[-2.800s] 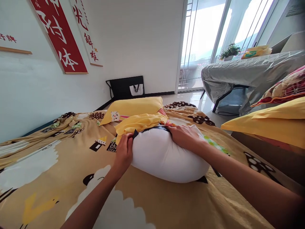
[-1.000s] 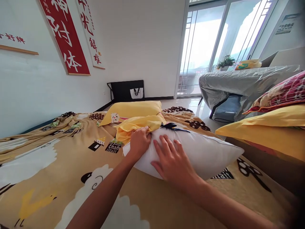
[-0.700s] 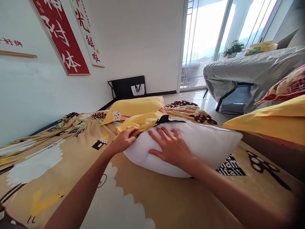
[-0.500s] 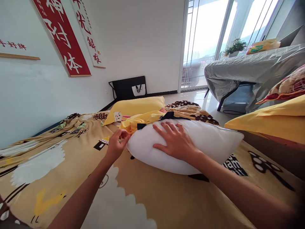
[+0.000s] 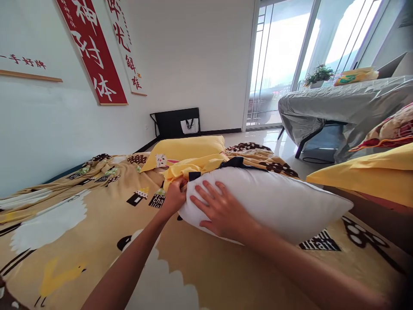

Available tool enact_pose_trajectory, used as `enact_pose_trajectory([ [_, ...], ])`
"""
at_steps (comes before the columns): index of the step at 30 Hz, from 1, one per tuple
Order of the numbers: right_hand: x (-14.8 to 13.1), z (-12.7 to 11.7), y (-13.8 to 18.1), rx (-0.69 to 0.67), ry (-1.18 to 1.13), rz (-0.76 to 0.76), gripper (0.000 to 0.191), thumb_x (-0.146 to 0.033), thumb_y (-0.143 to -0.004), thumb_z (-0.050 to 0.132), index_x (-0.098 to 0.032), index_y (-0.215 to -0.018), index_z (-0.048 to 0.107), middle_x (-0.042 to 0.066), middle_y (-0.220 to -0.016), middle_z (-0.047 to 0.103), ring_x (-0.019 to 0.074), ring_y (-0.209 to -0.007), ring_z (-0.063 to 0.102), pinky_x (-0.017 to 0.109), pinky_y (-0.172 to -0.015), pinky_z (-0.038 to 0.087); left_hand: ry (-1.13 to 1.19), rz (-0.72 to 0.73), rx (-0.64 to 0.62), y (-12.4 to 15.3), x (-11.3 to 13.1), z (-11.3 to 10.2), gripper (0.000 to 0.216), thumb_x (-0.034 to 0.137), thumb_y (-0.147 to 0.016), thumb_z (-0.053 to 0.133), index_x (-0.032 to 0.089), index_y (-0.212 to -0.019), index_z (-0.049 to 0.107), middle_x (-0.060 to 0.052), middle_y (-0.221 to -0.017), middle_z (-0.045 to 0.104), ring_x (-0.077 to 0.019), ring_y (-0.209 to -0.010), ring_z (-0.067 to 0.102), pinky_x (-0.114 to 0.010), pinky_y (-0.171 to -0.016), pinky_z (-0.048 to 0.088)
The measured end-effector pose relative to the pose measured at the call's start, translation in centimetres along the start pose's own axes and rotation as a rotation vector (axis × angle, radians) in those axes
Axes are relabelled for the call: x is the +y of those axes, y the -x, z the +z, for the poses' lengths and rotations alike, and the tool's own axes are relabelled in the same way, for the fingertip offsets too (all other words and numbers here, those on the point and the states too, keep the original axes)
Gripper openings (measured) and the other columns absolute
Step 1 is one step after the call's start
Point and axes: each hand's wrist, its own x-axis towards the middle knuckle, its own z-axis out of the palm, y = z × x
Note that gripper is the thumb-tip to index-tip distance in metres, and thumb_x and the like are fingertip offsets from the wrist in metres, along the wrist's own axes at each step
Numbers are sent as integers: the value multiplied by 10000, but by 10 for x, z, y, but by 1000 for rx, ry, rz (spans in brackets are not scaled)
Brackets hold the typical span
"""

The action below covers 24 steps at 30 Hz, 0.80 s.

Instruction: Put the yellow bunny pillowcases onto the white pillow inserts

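A plump white pillow point(image 5: 277, 200) lies on the tan cartoon-print blanket point(image 5: 80, 224). A bunched yellow pillowcase point(image 5: 193, 165) with a black edge sits at the pillow's far left end. My left hand point(image 5: 174, 199) is closed, pinching the pillowcase edge at the pillow's corner. My right hand point(image 5: 222, 211) lies flat on the pillow's near left end with fingers spread, pressing it down.
A second yellow pillow point(image 5: 183, 148) lies farther back on the blanket. More yellow and patterned pillows point(image 5: 371, 176) are stacked at the right. A table under a grey cover point(image 5: 335, 103) stands by the glass doors. A black folded frame point(image 5: 176, 122) leans on the wall.
My left hand went back to the pillow's corner and closed on the pillowcase edge. My right hand slid left along the pillow. The pillow's right end has stretched out.
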Motion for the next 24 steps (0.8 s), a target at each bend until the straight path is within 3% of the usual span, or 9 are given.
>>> enact_pose_trajectory([
  [3,3,4,-14,-128,-51,53,641,-537,-827,573,-169,-1346,491,161,-1388,493,361,-1295,394,536,-1032,279,-9,-54,95,3,-1,2,151,264,-670,509,207,-615,380,53,-562,405,-104,-541,395,-227,-509,329],
  [7,8,13,-30,-221,-72,149,593,-502,-825,582,-172,-1314,515,154,-1349,525,344,-1266,414,510,-1015,286,-46,-52,143,14,6,9,112,240,-698,475,213,-646,380,53,-592,405,-112,-566,404,-237,-556,354],
  [10,16,16,-32,-191,-80,185,502,-450,-834,580,-198,-1267,544,131,-1303,554,317,-1202,452,470,-966,312,-105,-4,143,27,11,17,70,204,-706,481,216,-697,413,25,-655,479,-145,-630,472,-271,-631,400],
  [12,22,15,-27,-158,-87,202,422,-421,-841,577,-203,-1202,581,123,-1241,587,301,-1151,473,448,-940,316,-201,105,132,35,12,20,65,172,-726,473,211,-776,458,-17,-756,535,-181,-731,527,-302,-698,435],
  [17,34,3,-1,-30,-53,243,357,-409,-900,493,-203,-1177,583,123,-1221,579,296,-1139,456,433,-940,294,-321,400,2,40,10,12,370,75,-749,442,173,-1103,485,-96,-1021,559,-221,-1013,530,-353,-888,459],
  [20,40,-4,12,23,7,283,379,-430,-933,423,-215,-1209,570,119,-1207,578,300,-1136,455,450,-955,276,-289,400,3,34,3,4,443,70,-773,453,183,-1201,464,-109,-1159,536,-222,-1139,480,-385,-995,410],
  [24,51,-7,20,59,30,321,443,-467,-942,391,-199,-1261,543,130,-1212,573,302,-1151,451,455,-974,276,-183,365,49,20,-6,4,356,167,-863,470,196,-1216,498,-108,-1206,567,-216,-1168,494,-391,-1006,408],
])
